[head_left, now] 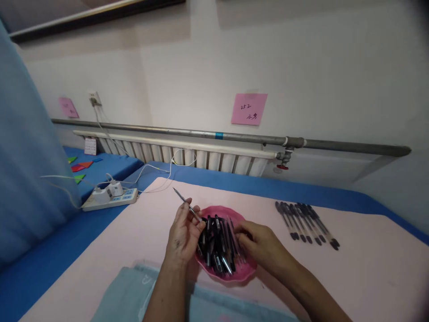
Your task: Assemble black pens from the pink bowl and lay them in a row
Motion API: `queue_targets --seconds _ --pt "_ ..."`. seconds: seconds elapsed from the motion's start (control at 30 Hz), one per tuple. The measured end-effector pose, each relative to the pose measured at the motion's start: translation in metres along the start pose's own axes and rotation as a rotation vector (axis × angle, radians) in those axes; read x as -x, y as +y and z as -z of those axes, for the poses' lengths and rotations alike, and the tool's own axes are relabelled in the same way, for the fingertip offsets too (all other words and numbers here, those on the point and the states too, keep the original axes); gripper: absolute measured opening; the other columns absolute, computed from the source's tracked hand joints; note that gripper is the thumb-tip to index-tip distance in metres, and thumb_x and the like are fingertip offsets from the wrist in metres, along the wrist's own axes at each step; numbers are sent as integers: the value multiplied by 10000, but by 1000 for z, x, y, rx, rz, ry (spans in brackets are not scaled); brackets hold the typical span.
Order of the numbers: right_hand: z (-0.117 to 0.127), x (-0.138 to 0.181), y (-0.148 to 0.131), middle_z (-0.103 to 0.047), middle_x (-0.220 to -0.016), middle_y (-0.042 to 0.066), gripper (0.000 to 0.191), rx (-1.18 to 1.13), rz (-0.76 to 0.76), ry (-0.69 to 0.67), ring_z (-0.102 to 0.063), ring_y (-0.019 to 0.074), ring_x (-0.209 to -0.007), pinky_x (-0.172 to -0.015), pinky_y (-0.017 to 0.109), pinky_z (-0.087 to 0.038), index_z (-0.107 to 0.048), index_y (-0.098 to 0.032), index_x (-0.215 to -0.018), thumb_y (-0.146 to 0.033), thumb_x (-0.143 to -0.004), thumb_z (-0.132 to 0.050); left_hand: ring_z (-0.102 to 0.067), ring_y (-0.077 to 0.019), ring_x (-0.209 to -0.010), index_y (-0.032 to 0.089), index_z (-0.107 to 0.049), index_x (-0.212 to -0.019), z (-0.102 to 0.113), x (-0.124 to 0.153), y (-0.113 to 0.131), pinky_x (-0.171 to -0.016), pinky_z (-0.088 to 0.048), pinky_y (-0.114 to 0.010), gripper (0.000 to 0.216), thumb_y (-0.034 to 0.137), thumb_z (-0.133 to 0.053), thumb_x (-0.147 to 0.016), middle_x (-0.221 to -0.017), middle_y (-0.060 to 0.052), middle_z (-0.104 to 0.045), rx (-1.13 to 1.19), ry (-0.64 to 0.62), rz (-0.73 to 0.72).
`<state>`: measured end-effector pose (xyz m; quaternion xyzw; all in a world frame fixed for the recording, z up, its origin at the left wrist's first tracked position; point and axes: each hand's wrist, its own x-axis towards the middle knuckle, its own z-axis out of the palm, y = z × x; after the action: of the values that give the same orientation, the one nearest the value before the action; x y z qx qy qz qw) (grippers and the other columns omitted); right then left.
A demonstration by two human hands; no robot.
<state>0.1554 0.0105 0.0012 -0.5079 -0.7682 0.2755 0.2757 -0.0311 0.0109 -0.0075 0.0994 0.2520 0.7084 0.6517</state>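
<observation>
My left hand [185, 232] holds a slim pen [183, 198] between thumb and fingers, its pointed tip up and to the left. Just below sits a pink scalloped dish [246, 273], heaped with black pen parts [214, 246], among them caps. Along the dish's right side lie several thin, clear tubes [234, 241]. Over that right side, my right hand [258, 241] has its fingers pinched together; whatever is between them is hidden. Farther right, several capped black pens [303, 223] lie side by side in a slanted row on the pink sheet [362, 259].
A white power strip [110, 201] with plugged-in chargers and loose cables is at the left. Light blue cloth [127, 290] lies in front of me. Behind the table run a radiator [201, 158] and a pipe with a red valve [282, 167]. A blue curtain [30, 156] hangs at the left.
</observation>
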Motion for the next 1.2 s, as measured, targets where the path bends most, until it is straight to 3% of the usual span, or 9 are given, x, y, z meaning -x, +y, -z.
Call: queue_targets --seconds 0.3,0.57,0.73,0.87,1.0,1.2 --pt "-5 -3 6 -623 -717 -14 229 96 136 -117 -564 162 -694 -636 276 -419 -584 -217 -702 -46 -725 -433 -586 -104 -641 215 -608 -930 6 -14 -2 -512 -437 -196 163 201 -629 -769 -744 0 -589 36 -39 54" --pt "-25 -2 8 -640 -857 87 187 321 207 -101 -571 230 -812 -737 357 -441 -634 -168 -884 -111 -771 -496 -594 -110 -643 209 -612 -947 6 -15 -4 -514 -449 -199 152 196 -594 -796 -754 -20 -595 12 -18 78" --pt "-12 -3 6 -625 -792 49 202 322 194 -58 -556 198 -730 -656 316 -417 -615 -196 -757 -74 -767 -455 -591 -107 -647 208 -614 -956 6 -14 -3 -525 -454 -201 161 196 -593 -797 -750 -18 -589 5 -21 81" --pt "-3 0 -2 -607 -693 2 216 200 153 -162 -533 151 -633 -578 261 -375 -595 -204 -670 -56 -740 -453 -589 -107 -632 200 -611 -957 5 -13 -1 -508 -445 -196 163 189 -589 -795 -744 -21 -590 5 -8 91" --pt "-11 5 -5 -598 -687 1 142 185 157 -264 -506 131 -604 -543 236 -327 -606 -187 -668 -74 -692 -523 -591 -113 -614 198 -608 -951 5 -14 0 -479 -432 -190 177 183 -607 -775 -728 -19 -590 1 10 92" --pt "-18 7 -5 -619 -773 38 111 300 139 -212 -519 159 -662 -565 250 -309 -591 -167 -735 -93 -657 -563 -592 -117 -613 195 -606 -950 6 -15 0 -471 -435 -191 188 178 -615 -764 -733 -22 -596 -4 17 99"
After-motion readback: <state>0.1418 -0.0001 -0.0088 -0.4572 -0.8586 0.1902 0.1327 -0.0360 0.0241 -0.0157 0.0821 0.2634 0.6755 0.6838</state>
